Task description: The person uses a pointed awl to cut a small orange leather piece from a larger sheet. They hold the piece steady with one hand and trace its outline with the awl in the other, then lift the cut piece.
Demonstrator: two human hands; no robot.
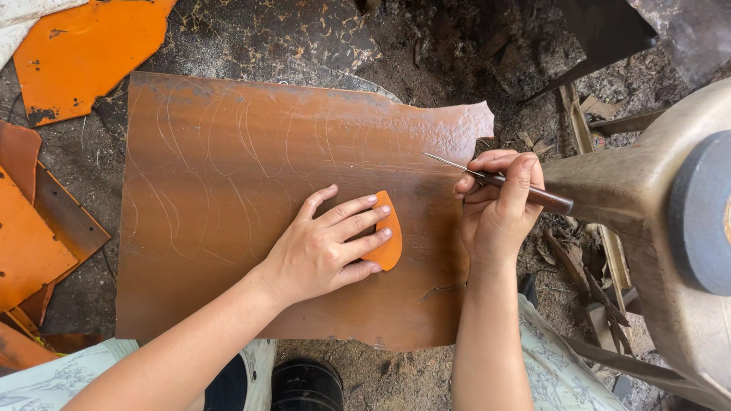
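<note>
A large brown sheet (228,175), scored with many curved scribed lines, lies flat on the ground. My left hand (324,243) presses a small orange curved template (388,232) flat onto the sheet, fingers spread over it. My right hand (499,205) grips a pointed scribing tool (487,177) with a dark handle. Its thin metal tip rests on the sheet, just up and to the right of the template.
Orange sheet offcuts (80,49) lie at the upper left and along the left edge (30,243). A beige plastic stool (647,205) with a grey grinding disc (704,213) on it stands at the right. Wood scraps (594,259) and dark dirt surround the sheet.
</note>
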